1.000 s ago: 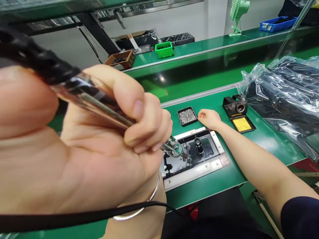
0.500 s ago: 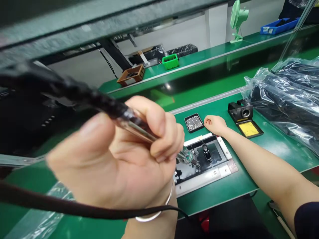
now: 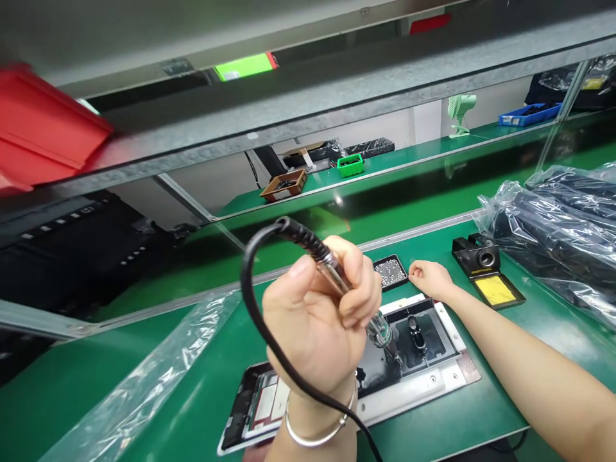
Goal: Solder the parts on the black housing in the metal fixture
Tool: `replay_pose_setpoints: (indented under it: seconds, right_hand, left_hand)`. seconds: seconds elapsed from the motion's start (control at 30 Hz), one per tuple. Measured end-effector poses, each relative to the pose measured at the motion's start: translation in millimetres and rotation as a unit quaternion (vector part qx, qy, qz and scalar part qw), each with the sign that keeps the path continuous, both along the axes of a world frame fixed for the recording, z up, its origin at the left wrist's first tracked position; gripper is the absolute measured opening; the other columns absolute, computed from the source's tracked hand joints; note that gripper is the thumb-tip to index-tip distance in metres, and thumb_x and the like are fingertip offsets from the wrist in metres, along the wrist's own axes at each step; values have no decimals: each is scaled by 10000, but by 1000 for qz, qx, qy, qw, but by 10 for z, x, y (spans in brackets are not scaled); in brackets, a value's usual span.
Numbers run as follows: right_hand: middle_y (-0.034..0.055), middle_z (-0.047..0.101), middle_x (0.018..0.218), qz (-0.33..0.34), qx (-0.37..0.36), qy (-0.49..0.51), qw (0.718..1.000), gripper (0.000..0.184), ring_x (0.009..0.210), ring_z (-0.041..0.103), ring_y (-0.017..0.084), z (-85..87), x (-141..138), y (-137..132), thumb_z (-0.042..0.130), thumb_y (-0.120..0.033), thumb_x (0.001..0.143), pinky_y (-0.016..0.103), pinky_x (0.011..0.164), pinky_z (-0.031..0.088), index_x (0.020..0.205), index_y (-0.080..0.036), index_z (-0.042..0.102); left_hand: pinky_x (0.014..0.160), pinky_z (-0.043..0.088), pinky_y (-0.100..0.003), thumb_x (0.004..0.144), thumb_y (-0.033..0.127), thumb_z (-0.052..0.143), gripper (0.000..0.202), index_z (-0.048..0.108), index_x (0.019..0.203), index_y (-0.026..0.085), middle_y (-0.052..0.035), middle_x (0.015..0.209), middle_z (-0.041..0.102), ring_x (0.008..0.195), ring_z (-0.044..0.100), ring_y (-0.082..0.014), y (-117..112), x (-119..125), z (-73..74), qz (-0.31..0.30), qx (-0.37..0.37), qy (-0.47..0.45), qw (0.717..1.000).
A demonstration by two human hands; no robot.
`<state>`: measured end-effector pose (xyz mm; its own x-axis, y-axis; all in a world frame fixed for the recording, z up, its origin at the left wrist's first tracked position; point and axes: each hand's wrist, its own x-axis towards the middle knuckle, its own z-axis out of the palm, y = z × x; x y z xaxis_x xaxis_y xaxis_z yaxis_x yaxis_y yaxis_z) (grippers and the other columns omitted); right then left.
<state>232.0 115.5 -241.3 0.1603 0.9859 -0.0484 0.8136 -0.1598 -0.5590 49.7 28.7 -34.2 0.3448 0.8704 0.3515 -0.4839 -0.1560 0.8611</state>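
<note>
Raised in front of me, my left hand [image 3: 320, 314] is closed around a soldering iron [image 3: 381, 330] with a clear handle and a black cord [image 3: 255, 301]. The iron points down to the right, its tip at a black plastic panel [image 3: 378, 375] set in a pale metal fixture [image 3: 416, 396]; whether it touches is unclear. A small upright black cylinder [image 3: 416, 333] stands on the panel. My right hand [image 3: 430, 279] rests at the right edge of a small black tray [image 3: 405, 264] of tiny silvery pieces. Its fingers are pinched, and anything between them is hidden.
An iron stand [image 3: 474, 256] with a yellow sponge [image 3: 495, 290] is to the right. Behind it lie plastic-wrapped black parts [image 3: 568, 224]. A framed part [image 3: 257, 404] sits partly behind my left wrist. Overhead runs a metal shelf [image 3: 289, 122] with a red bin [image 3: 48, 128].
The view has tilted up and drawn back, showing more of the shelf. My left hand appears farther from the camera, still around the iron. My right hand stays beside the tray.
</note>
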Motion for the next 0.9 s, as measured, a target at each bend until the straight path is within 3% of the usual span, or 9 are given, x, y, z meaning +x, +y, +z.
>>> replay_pose_setpoints:
  seconds: [0.3, 0.63, 0.9]
  right_hand:
    - [34, 547, 836, 25, -16, 9, 1000, 346, 735, 472, 32, 22, -17, -21, 490, -431, 921, 180, 749, 454, 957, -99, 582]
    - [29, 546, 824, 27, -13, 22, 999, 345, 720, 467, 34, -13, 0, -30, 522, -416, 897, 170, 709, 426, 972, -85, 584]
    - [27, 554, 832, 23, -23, 26, 999, 306, 710, 460, 32, 56, -23, -48, 523, -376, 891, 152, 671, 387, 974, -88, 589]
  left_hand:
    - [385, 183, -164, 862, 468, 437, 360, 439, 653, 175, 74, 462, 195, 393, 160, -50, -12, 25, -96, -45, 9, -56, 997]
    - [391, 186, -158, 869, 490, 447, 371, 432, 677, 173, 81, 472, 211, 398, 159, -43, -13, 32, -147, -48, 14, -64, 997]
    - [386, 171, -167, 870, 507, 447, 386, 447, 684, 169, 79, 461, 211, 397, 163, -47, -62, 55, -185, -63, 23, -61, 996]
